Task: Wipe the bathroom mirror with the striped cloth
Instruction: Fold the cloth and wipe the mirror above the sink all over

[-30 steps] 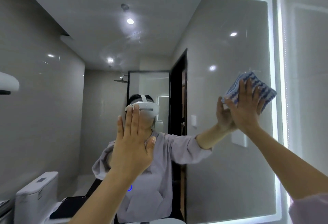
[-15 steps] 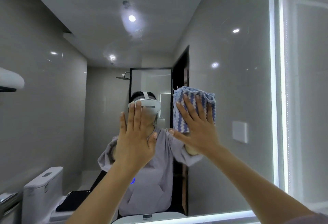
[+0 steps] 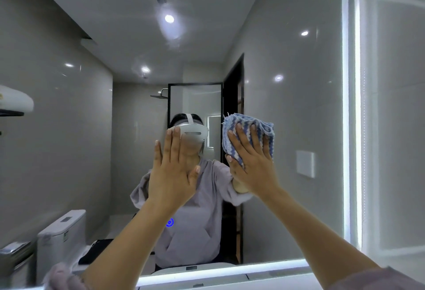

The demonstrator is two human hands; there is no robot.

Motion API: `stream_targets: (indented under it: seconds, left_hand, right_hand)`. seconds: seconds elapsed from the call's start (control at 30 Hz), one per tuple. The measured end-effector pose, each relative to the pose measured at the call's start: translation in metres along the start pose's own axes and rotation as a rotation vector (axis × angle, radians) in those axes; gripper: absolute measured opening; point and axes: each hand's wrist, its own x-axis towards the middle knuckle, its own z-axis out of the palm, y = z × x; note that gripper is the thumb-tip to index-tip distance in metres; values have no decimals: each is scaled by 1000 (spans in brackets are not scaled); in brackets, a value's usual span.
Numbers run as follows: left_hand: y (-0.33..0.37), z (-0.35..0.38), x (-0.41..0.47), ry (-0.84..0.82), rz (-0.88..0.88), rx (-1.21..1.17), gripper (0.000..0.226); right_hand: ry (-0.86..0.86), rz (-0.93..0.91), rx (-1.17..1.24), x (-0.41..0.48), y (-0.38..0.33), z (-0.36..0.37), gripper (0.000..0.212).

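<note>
Right hand [image 3: 253, 168], grip released, is pressing bunched blue-and-white striped cloth [image 3: 249, 128] on backlit bathroom mirror [image 3: 299, 110], mid-glass after sweeping in from 3 o'clock. Left hand [image 3: 172, 174] flat-fingered at cloth's 9 o'clock. Wipe likely continuing leftward.

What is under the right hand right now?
The right hand presses the striped cloth flat against the mirror; the cloth's top and side edges show. The glass behind it is covered.

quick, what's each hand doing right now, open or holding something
Left hand: open, fingers straight, holding nothing.
Right hand: open, straight fingers pressing the striped cloth against the mirror.
</note>
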Motion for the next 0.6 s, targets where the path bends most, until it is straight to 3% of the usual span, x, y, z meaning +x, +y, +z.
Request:
stream_targets:
  seconds: [0.27, 0.37, 0.47, 0.6]
  left_hand:
    - [1, -12, 0, -133, -45, -14, 84]
    - [16, -25, -15, -167, -99, -93, 83]
    - [37, -33, -49, -198, -98, -192, 79]
    - [58, -38, -93, -319, -152, -363, 73]
  right_hand:
    - [-292, 86, 103, -44, -8, -20, 65]
    - [-442, 167, 292, -51, -14, -30, 64]
    - [-490, 431, 738, -58, -28, -51, 58]
    - [-467, 1073, 1364, -75, -50, -87, 44]
